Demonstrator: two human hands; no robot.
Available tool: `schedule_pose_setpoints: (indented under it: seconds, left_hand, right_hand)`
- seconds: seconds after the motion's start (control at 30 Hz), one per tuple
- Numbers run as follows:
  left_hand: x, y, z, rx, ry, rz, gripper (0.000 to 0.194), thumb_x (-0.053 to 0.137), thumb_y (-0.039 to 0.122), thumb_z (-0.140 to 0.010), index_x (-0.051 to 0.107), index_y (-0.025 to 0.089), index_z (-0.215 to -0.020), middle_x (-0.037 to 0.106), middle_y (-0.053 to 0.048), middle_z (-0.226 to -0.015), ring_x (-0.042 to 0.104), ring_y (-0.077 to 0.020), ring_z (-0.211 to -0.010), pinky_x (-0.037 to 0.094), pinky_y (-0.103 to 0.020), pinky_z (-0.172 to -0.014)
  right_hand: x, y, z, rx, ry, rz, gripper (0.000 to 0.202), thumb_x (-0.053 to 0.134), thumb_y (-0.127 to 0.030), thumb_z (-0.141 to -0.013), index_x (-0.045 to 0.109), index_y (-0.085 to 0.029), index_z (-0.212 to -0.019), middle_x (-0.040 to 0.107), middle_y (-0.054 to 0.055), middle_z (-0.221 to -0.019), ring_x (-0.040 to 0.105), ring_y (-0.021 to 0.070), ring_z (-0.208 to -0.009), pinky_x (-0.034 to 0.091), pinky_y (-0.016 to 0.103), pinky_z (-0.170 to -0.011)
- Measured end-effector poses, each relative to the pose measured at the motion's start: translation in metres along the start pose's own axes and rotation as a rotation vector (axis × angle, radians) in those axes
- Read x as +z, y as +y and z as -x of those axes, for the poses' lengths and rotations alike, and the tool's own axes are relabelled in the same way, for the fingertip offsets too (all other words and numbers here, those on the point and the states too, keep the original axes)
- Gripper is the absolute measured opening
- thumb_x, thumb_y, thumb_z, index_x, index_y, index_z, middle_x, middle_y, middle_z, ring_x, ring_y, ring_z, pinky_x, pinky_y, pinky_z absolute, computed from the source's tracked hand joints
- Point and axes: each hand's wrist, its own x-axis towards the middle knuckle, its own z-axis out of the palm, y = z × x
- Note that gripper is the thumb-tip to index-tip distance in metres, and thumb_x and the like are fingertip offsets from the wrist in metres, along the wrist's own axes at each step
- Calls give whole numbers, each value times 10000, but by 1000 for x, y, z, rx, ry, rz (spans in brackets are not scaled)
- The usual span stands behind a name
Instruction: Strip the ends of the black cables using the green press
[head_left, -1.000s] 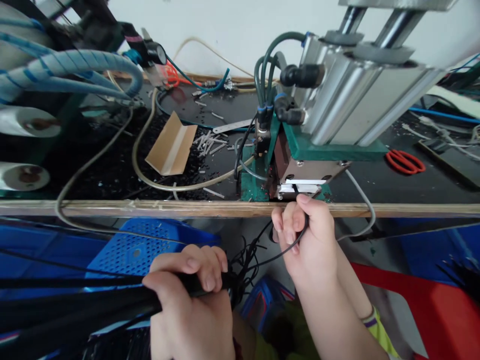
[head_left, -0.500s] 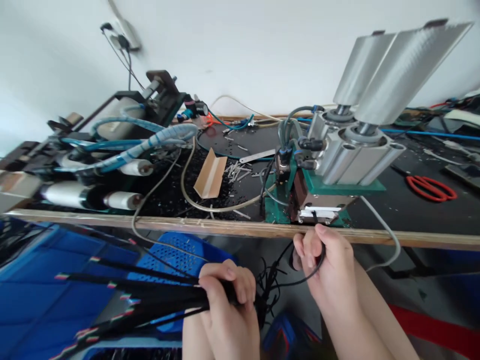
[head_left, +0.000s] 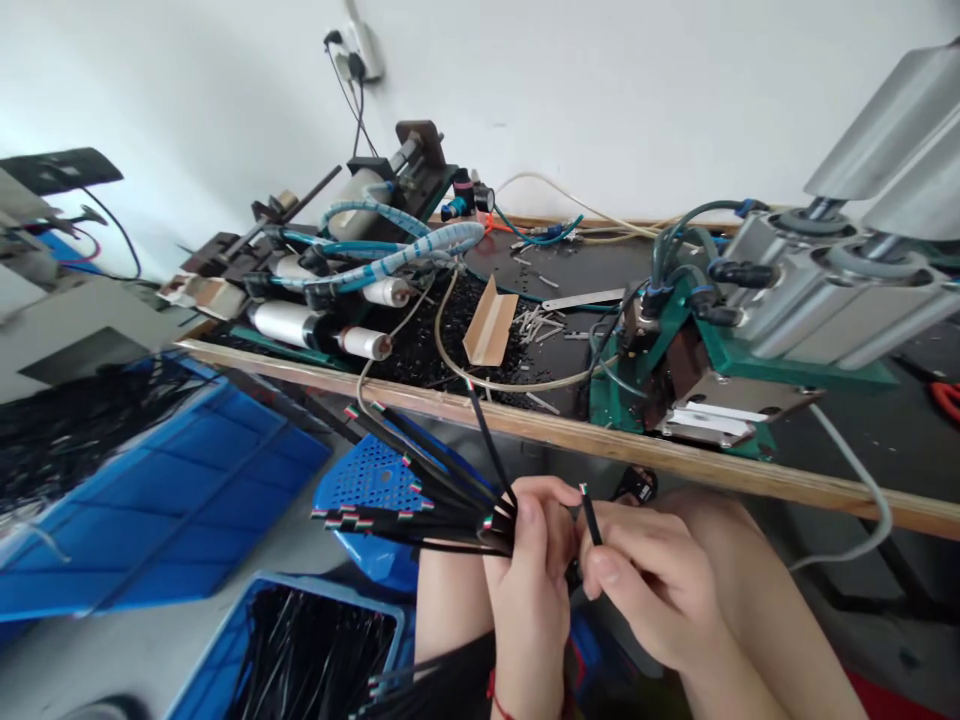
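My left hand [head_left: 536, 550] is closed round a bundle of black cables [head_left: 442, 490], whose ends fan out leftward and show small red, white and green wire tips. Close beside it on the right, my right hand [head_left: 645, 570] pinches a single black cable [head_left: 592, 515] between thumb and fingers, its coloured tip pointing up. Both hands are above the lap, in front of the bench edge. The machine with silver cylinders and a green base [head_left: 787, 350] stands on the bench to the right, beyond my right hand.
The wooden bench edge [head_left: 465, 408] runs across the view. A second machine with white rollers [head_left: 285, 322] sits at the left, a folded cardboard piece [head_left: 491, 325] near the middle. Blue crates [head_left: 255, 480] and a tub of black cables [head_left: 315, 640] are at lower left.
My right hand has moved away from the silver-cylinder machine to beside my left hand, and a cable end with coloured wires now shows in it. The view has shifted left.
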Motion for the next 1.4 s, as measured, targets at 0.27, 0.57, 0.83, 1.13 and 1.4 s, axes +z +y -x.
schedule_pose_setpoints:
  seconds: [0.27,0.57,0.83,1.13,1.4]
  left_hand:
    - [-15,-1,2,-69,71,-58,378,938,561,-912,875,188,-928,302,91,-557,185,-58,-471,285,-184,-433]
    - [-14,1,2,-96,182,-64,424,1029,558,-775,811,197,-815,450,57,-626,335,-63,-509,345,-172,-480]
    - [-19,-3,-3,-77,78,19,304,932,500,-927,852,207,-927,317,100,-528,239,-62,-462,310,-177,-470]
    - [-9,7,-6,7,-73,120,384,820,625,-972,889,267,-1090,341,88,-467,217,-91,-434,286,-221,-471]
    - [-9,9,-7,-11,-23,211,298,758,572,-1033,736,279,-990,401,91,-517,233,-97,-432,306,-227,-479]
  right_hand:
    - [2,3,1,23,-59,110,491,517,-322,-1187,524,-227,-705,517,-48,-589,510,99,-541,373,242,-552]
    - [3,8,5,39,-63,249,425,564,-281,-1138,455,-234,-729,485,-57,-615,505,93,-555,404,213,-553]
    - [-15,-15,5,68,-49,279,254,606,-267,-1099,723,-243,-875,649,-25,-671,607,111,-533,467,217,-513]
    - [-23,-38,-6,-2,36,231,218,623,-139,-1023,791,-277,-1027,673,-58,-637,614,107,-517,495,192,-527]
    - [-21,-21,1,93,116,160,192,656,-224,-1069,821,-240,-971,730,-11,-663,626,120,-504,522,221,-547]
